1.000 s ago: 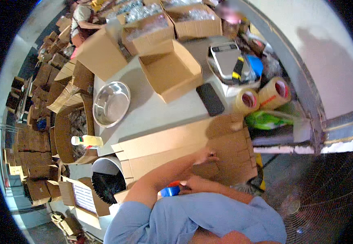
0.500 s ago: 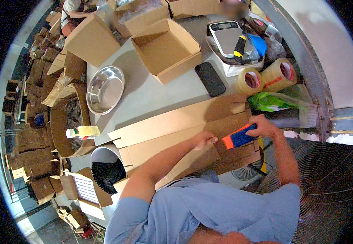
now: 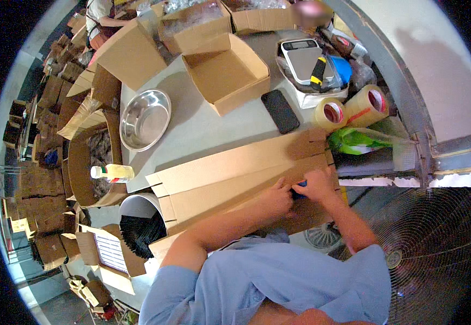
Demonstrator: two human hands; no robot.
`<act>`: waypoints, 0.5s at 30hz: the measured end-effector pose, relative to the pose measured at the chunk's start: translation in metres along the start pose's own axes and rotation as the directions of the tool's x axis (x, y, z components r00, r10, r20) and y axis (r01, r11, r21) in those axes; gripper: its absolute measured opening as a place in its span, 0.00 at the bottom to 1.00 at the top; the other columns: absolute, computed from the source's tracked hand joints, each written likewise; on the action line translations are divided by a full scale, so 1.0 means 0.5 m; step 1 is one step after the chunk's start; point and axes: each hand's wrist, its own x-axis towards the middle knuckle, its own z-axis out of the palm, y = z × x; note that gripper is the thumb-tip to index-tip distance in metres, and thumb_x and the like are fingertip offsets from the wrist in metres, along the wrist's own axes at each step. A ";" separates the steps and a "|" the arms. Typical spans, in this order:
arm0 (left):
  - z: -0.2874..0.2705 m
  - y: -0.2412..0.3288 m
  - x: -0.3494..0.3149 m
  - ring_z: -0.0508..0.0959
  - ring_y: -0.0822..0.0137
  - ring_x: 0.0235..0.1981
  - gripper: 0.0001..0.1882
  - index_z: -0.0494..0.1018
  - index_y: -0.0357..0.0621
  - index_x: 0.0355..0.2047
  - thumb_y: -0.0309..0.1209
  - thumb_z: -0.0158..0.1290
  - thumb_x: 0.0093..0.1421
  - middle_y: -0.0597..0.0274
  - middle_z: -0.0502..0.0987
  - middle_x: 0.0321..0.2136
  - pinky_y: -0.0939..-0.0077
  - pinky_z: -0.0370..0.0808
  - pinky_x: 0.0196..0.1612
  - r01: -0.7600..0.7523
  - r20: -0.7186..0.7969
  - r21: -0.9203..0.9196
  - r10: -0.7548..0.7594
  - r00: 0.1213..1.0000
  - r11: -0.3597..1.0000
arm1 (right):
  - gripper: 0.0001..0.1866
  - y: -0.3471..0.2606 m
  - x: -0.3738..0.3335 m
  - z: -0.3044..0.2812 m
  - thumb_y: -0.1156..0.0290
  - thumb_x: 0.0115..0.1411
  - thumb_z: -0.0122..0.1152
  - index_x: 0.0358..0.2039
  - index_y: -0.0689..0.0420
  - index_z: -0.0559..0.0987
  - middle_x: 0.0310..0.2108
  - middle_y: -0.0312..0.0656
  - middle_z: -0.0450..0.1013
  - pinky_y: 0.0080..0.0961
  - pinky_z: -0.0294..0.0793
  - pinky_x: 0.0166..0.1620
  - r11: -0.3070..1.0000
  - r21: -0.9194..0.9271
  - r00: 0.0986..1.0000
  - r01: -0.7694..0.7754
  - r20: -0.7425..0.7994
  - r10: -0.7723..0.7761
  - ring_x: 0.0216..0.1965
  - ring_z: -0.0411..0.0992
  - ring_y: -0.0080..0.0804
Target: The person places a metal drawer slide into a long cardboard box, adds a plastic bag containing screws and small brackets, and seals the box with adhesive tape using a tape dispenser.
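Note:
A long, flat folded piece of brown cardboard point(image 3: 230, 169) lies across the near side of the table, in front of me. Over its right part, my right hand point(image 3: 320, 187) grips a flat blue-and-orange thing point(image 3: 301, 186). Only a small blue bit of it shows between my hands; the rest is hidden by fingers. My left hand point(image 3: 280, 198) is right beside it, fingers bent and closed, close against the blue bit. Whatever those left fingers hold cannot be made out.
Behind the cardboard are a steel bowl point(image 3: 145, 120), an open carton point(image 3: 224, 73), a black phone point(image 3: 280, 111), a scale point(image 3: 307, 60) and tape rolls point(image 3: 366, 106). A bottle point(image 3: 113, 173) stands at left. A large fan point(image 3: 425, 254) is at right. Another person point(image 3: 100, 21) is at far left.
My right hand has moved left and slightly down with the blue-and-orange thing, which is now mostly covered. My left hand has shifted slightly right, and the hands have come together.

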 end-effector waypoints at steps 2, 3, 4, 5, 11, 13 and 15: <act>-0.028 0.020 -0.012 0.65 0.57 0.52 0.26 0.76 0.47 0.38 0.55 0.48 0.50 0.61 0.74 0.41 0.44 0.46 0.60 0.050 0.090 0.063 -0.056 0.994 0.997 | 0.27 -0.004 -0.024 -0.023 0.41 0.45 0.57 0.22 0.56 0.80 0.24 0.50 0.74 0.43 0.62 0.39 0.999 0.029 0.999 -0.012 0.042 0.011 0.31 0.71 0.48; -0.037 0.034 -0.019 0.62 0.58 0.55 0.28 0.77 0.47 0.39 0.57 0.47 0.50 0.61 0.73 0.44 0.42 0.43 0.61 0.086 0.185 0.112 -0.106 0.977 0.990 | 0.25 0.004 -0.051 -0.020 0.43 0.46 0.59 0.22 0.57 0.79 0.24 0.50 0.74 0.44 0.62 0.39 0.973 0.177 0.981 -0.145 -0.102 0.165 0.31 0.71 0.49; -0.034 0.042 -0.024 0.62 0.58 0.55 0.28 0.77 0.47 0.39 0.57 0.47 0.50 0.61 0.73 0.44 0.42 0.43 0.61 0.103 0.172 0.110 -0.121 0.978 0.989 | 0.24 0.013 -0.078 -0.013 0.46 0.46 0.60 0.23 0.58 0.79 0.25 0.50 0.74 0.45 0.62 0.39 0.909 0.339 0.921 -0.241 -0.216 0.325 0.30 0.71 0.49; -0.024 0.050 -0.030 0.58 0.57 0.59 0.30 0.74 0.49 0.43 0.58 0.47 0.51 0.61 0.70 0.48 0.41 0.43 0.61 0.157 0.125 0.030 -0.159 0.979 0.987 | 0.20 0.024 -0.104 0.011 0.51 0.47 0.61 0.27 0.58 0.78 0.28 0.49 0.74 0.45 0.62 0.40 0.912 0.336 0.890 -0.236 -0.303 0.341 0.33 0.70 0.50; 0.136 0.053 -0.246 0.41 0.56 0.66 0.39 0.49 0.68 0.63 0.60 0.44 0.53 0.68 0.41 0.65 0.37 0.40 0.60 0.356 -0.183 -0.112 -0.372 0.910 0.928 | 0.20 -0.012 -0.224 0.176 0.69 0.46 0.63 0.40 0.60 0.72 0.35 0.50 0.67 0.43 0.62 0.46 0.948 0.252 0.872 -0.193 -0.399 0.283 0.44 0.64 0.49; 0.150 0.074 -0.386 0.41 0.56 0.66 0.38 0.50 0.67 0.63 0.59 0.44 0.54 0.67 0.45 0.65 0.36 0.40 0.59 0.568 -0.160 -0.162 -0.589 0.792 0.807 | 0.24 -0.059 -0.228 0.177 0.69 0.48 0.63 0.45 0.60 0.69 0.42 0.49 0.64 0.41 0.62 0.49 0.933 0.329 0.817 -0.146 -0.491 0.301 0.46 0.63 0.49; 0.153 0.108 -0.518 0.45 0.53 0.64 0.37 0.52 0.63 0.62 0.57 0.46 0.54 0.63 0.47 0.64 0.38 0.42 0.59 0.790 -0.050 -0.189 -0.809 0.586 0.584 | 0.24 -0.101 -0.197 0.184 0.66 0.50 0.62 0.47 0.60 0.69 0.43 0.51 0.65 0.39 0.62 0.50 0.898 0.437 0.830 -0.042 -0.485 0.275 0.47 0.64 0.47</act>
